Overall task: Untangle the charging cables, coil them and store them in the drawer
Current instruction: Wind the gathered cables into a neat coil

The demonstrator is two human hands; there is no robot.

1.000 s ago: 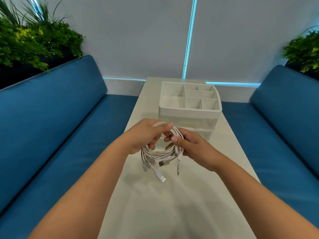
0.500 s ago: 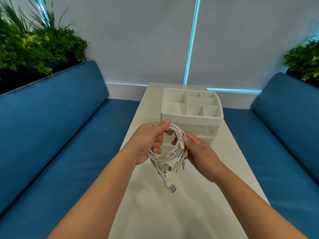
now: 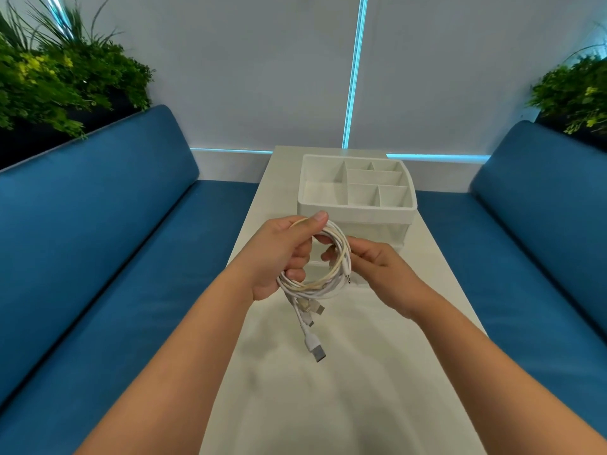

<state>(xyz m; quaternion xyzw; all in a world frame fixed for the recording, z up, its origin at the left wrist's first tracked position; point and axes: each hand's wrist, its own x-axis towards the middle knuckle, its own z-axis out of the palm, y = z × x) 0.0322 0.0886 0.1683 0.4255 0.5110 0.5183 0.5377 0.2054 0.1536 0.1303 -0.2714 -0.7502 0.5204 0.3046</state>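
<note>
I see two bare forearms reaching forward over a long white bench [image 3: 345, 382] that runs away from me between two blue sofas. The left hand [image 3: 279, 254] grips a coil of white charging cables [image 3: 340, 254], its thumb pressed on the top of the loop and its fingers [image 3: 300, 254] curled through the middle. The right hand [image 3: 377, 261] pinches the right side of the same loop, fingers closed narrowly on the strands. The coil hangs in the air above the middle of the bench, not touching it, just in front of the organizer. Several loose ends dangle below the loop; the lowest ends in a USB plug [image 3: 317, 351] with a metal tip, and a thin pin-like plug [image 3: 348, 280] sticks down by the right hand (how many cables make up the bundle I cannot tell).

Toward the far end of the bench stands a white organizer [image 3: 358, 210] with open compartments on top and a clear drawer [image 3: 377, 233] below, partly hidden behind the hands. Whether the drawer is pulled out I cannot tell. The left sofa [image 3: 98, 241] and the right sofa [image 3: 525, 241] flank the long edges of the bench. Green plants [image 3: 59, 83] stand behind the left sofa back, and more foliage behind the right one.
</note>
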